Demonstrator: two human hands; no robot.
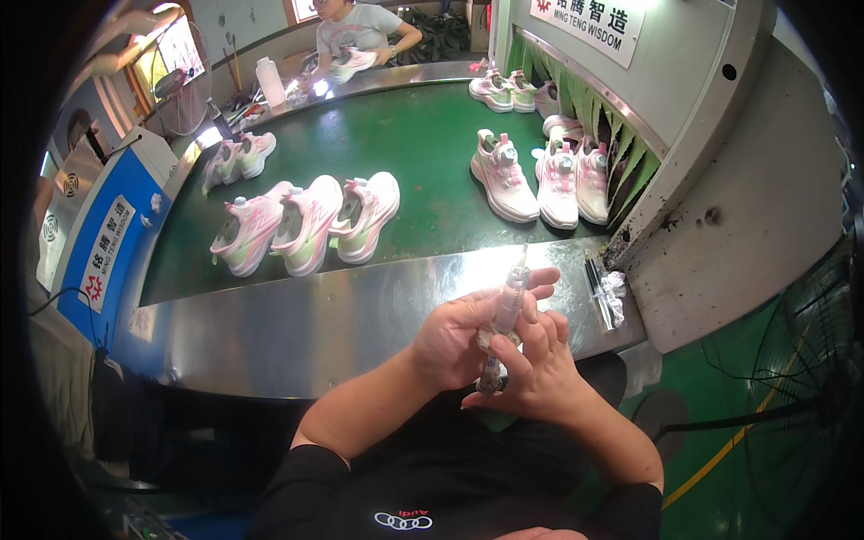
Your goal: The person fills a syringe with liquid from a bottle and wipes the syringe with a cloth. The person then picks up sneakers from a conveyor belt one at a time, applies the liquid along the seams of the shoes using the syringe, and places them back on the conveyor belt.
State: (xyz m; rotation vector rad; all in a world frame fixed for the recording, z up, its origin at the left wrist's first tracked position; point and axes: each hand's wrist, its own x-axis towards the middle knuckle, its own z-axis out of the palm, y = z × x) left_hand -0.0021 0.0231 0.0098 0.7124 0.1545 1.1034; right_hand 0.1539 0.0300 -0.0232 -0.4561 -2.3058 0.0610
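A clear syringe point(510, 304) with a whitish barrel points tip-up in front of me, above the metal edge of the work table. My left hand point(456, 339) grips its barrel from the left, with some fingers hidden behind it. From the right, my right hand point(542, 369) closes around the syringe's lower end, thumb and fingers against it. Beyond them, on the green conveyor belt point(423, 135), stand three pink-and-white sneakers point(306, 225) at left and several more sneakers point(505, 180) at right.
Pens point(597, 292) and crumpled white paper point(615, 292) lie on the metal ledge point(378, 315) to the right. Green curtain strips point(633, 166) hang at the machine opening. Across the belt a person point(354, 36) holds a shoe. A floor fan point(792, 378) stands at right.
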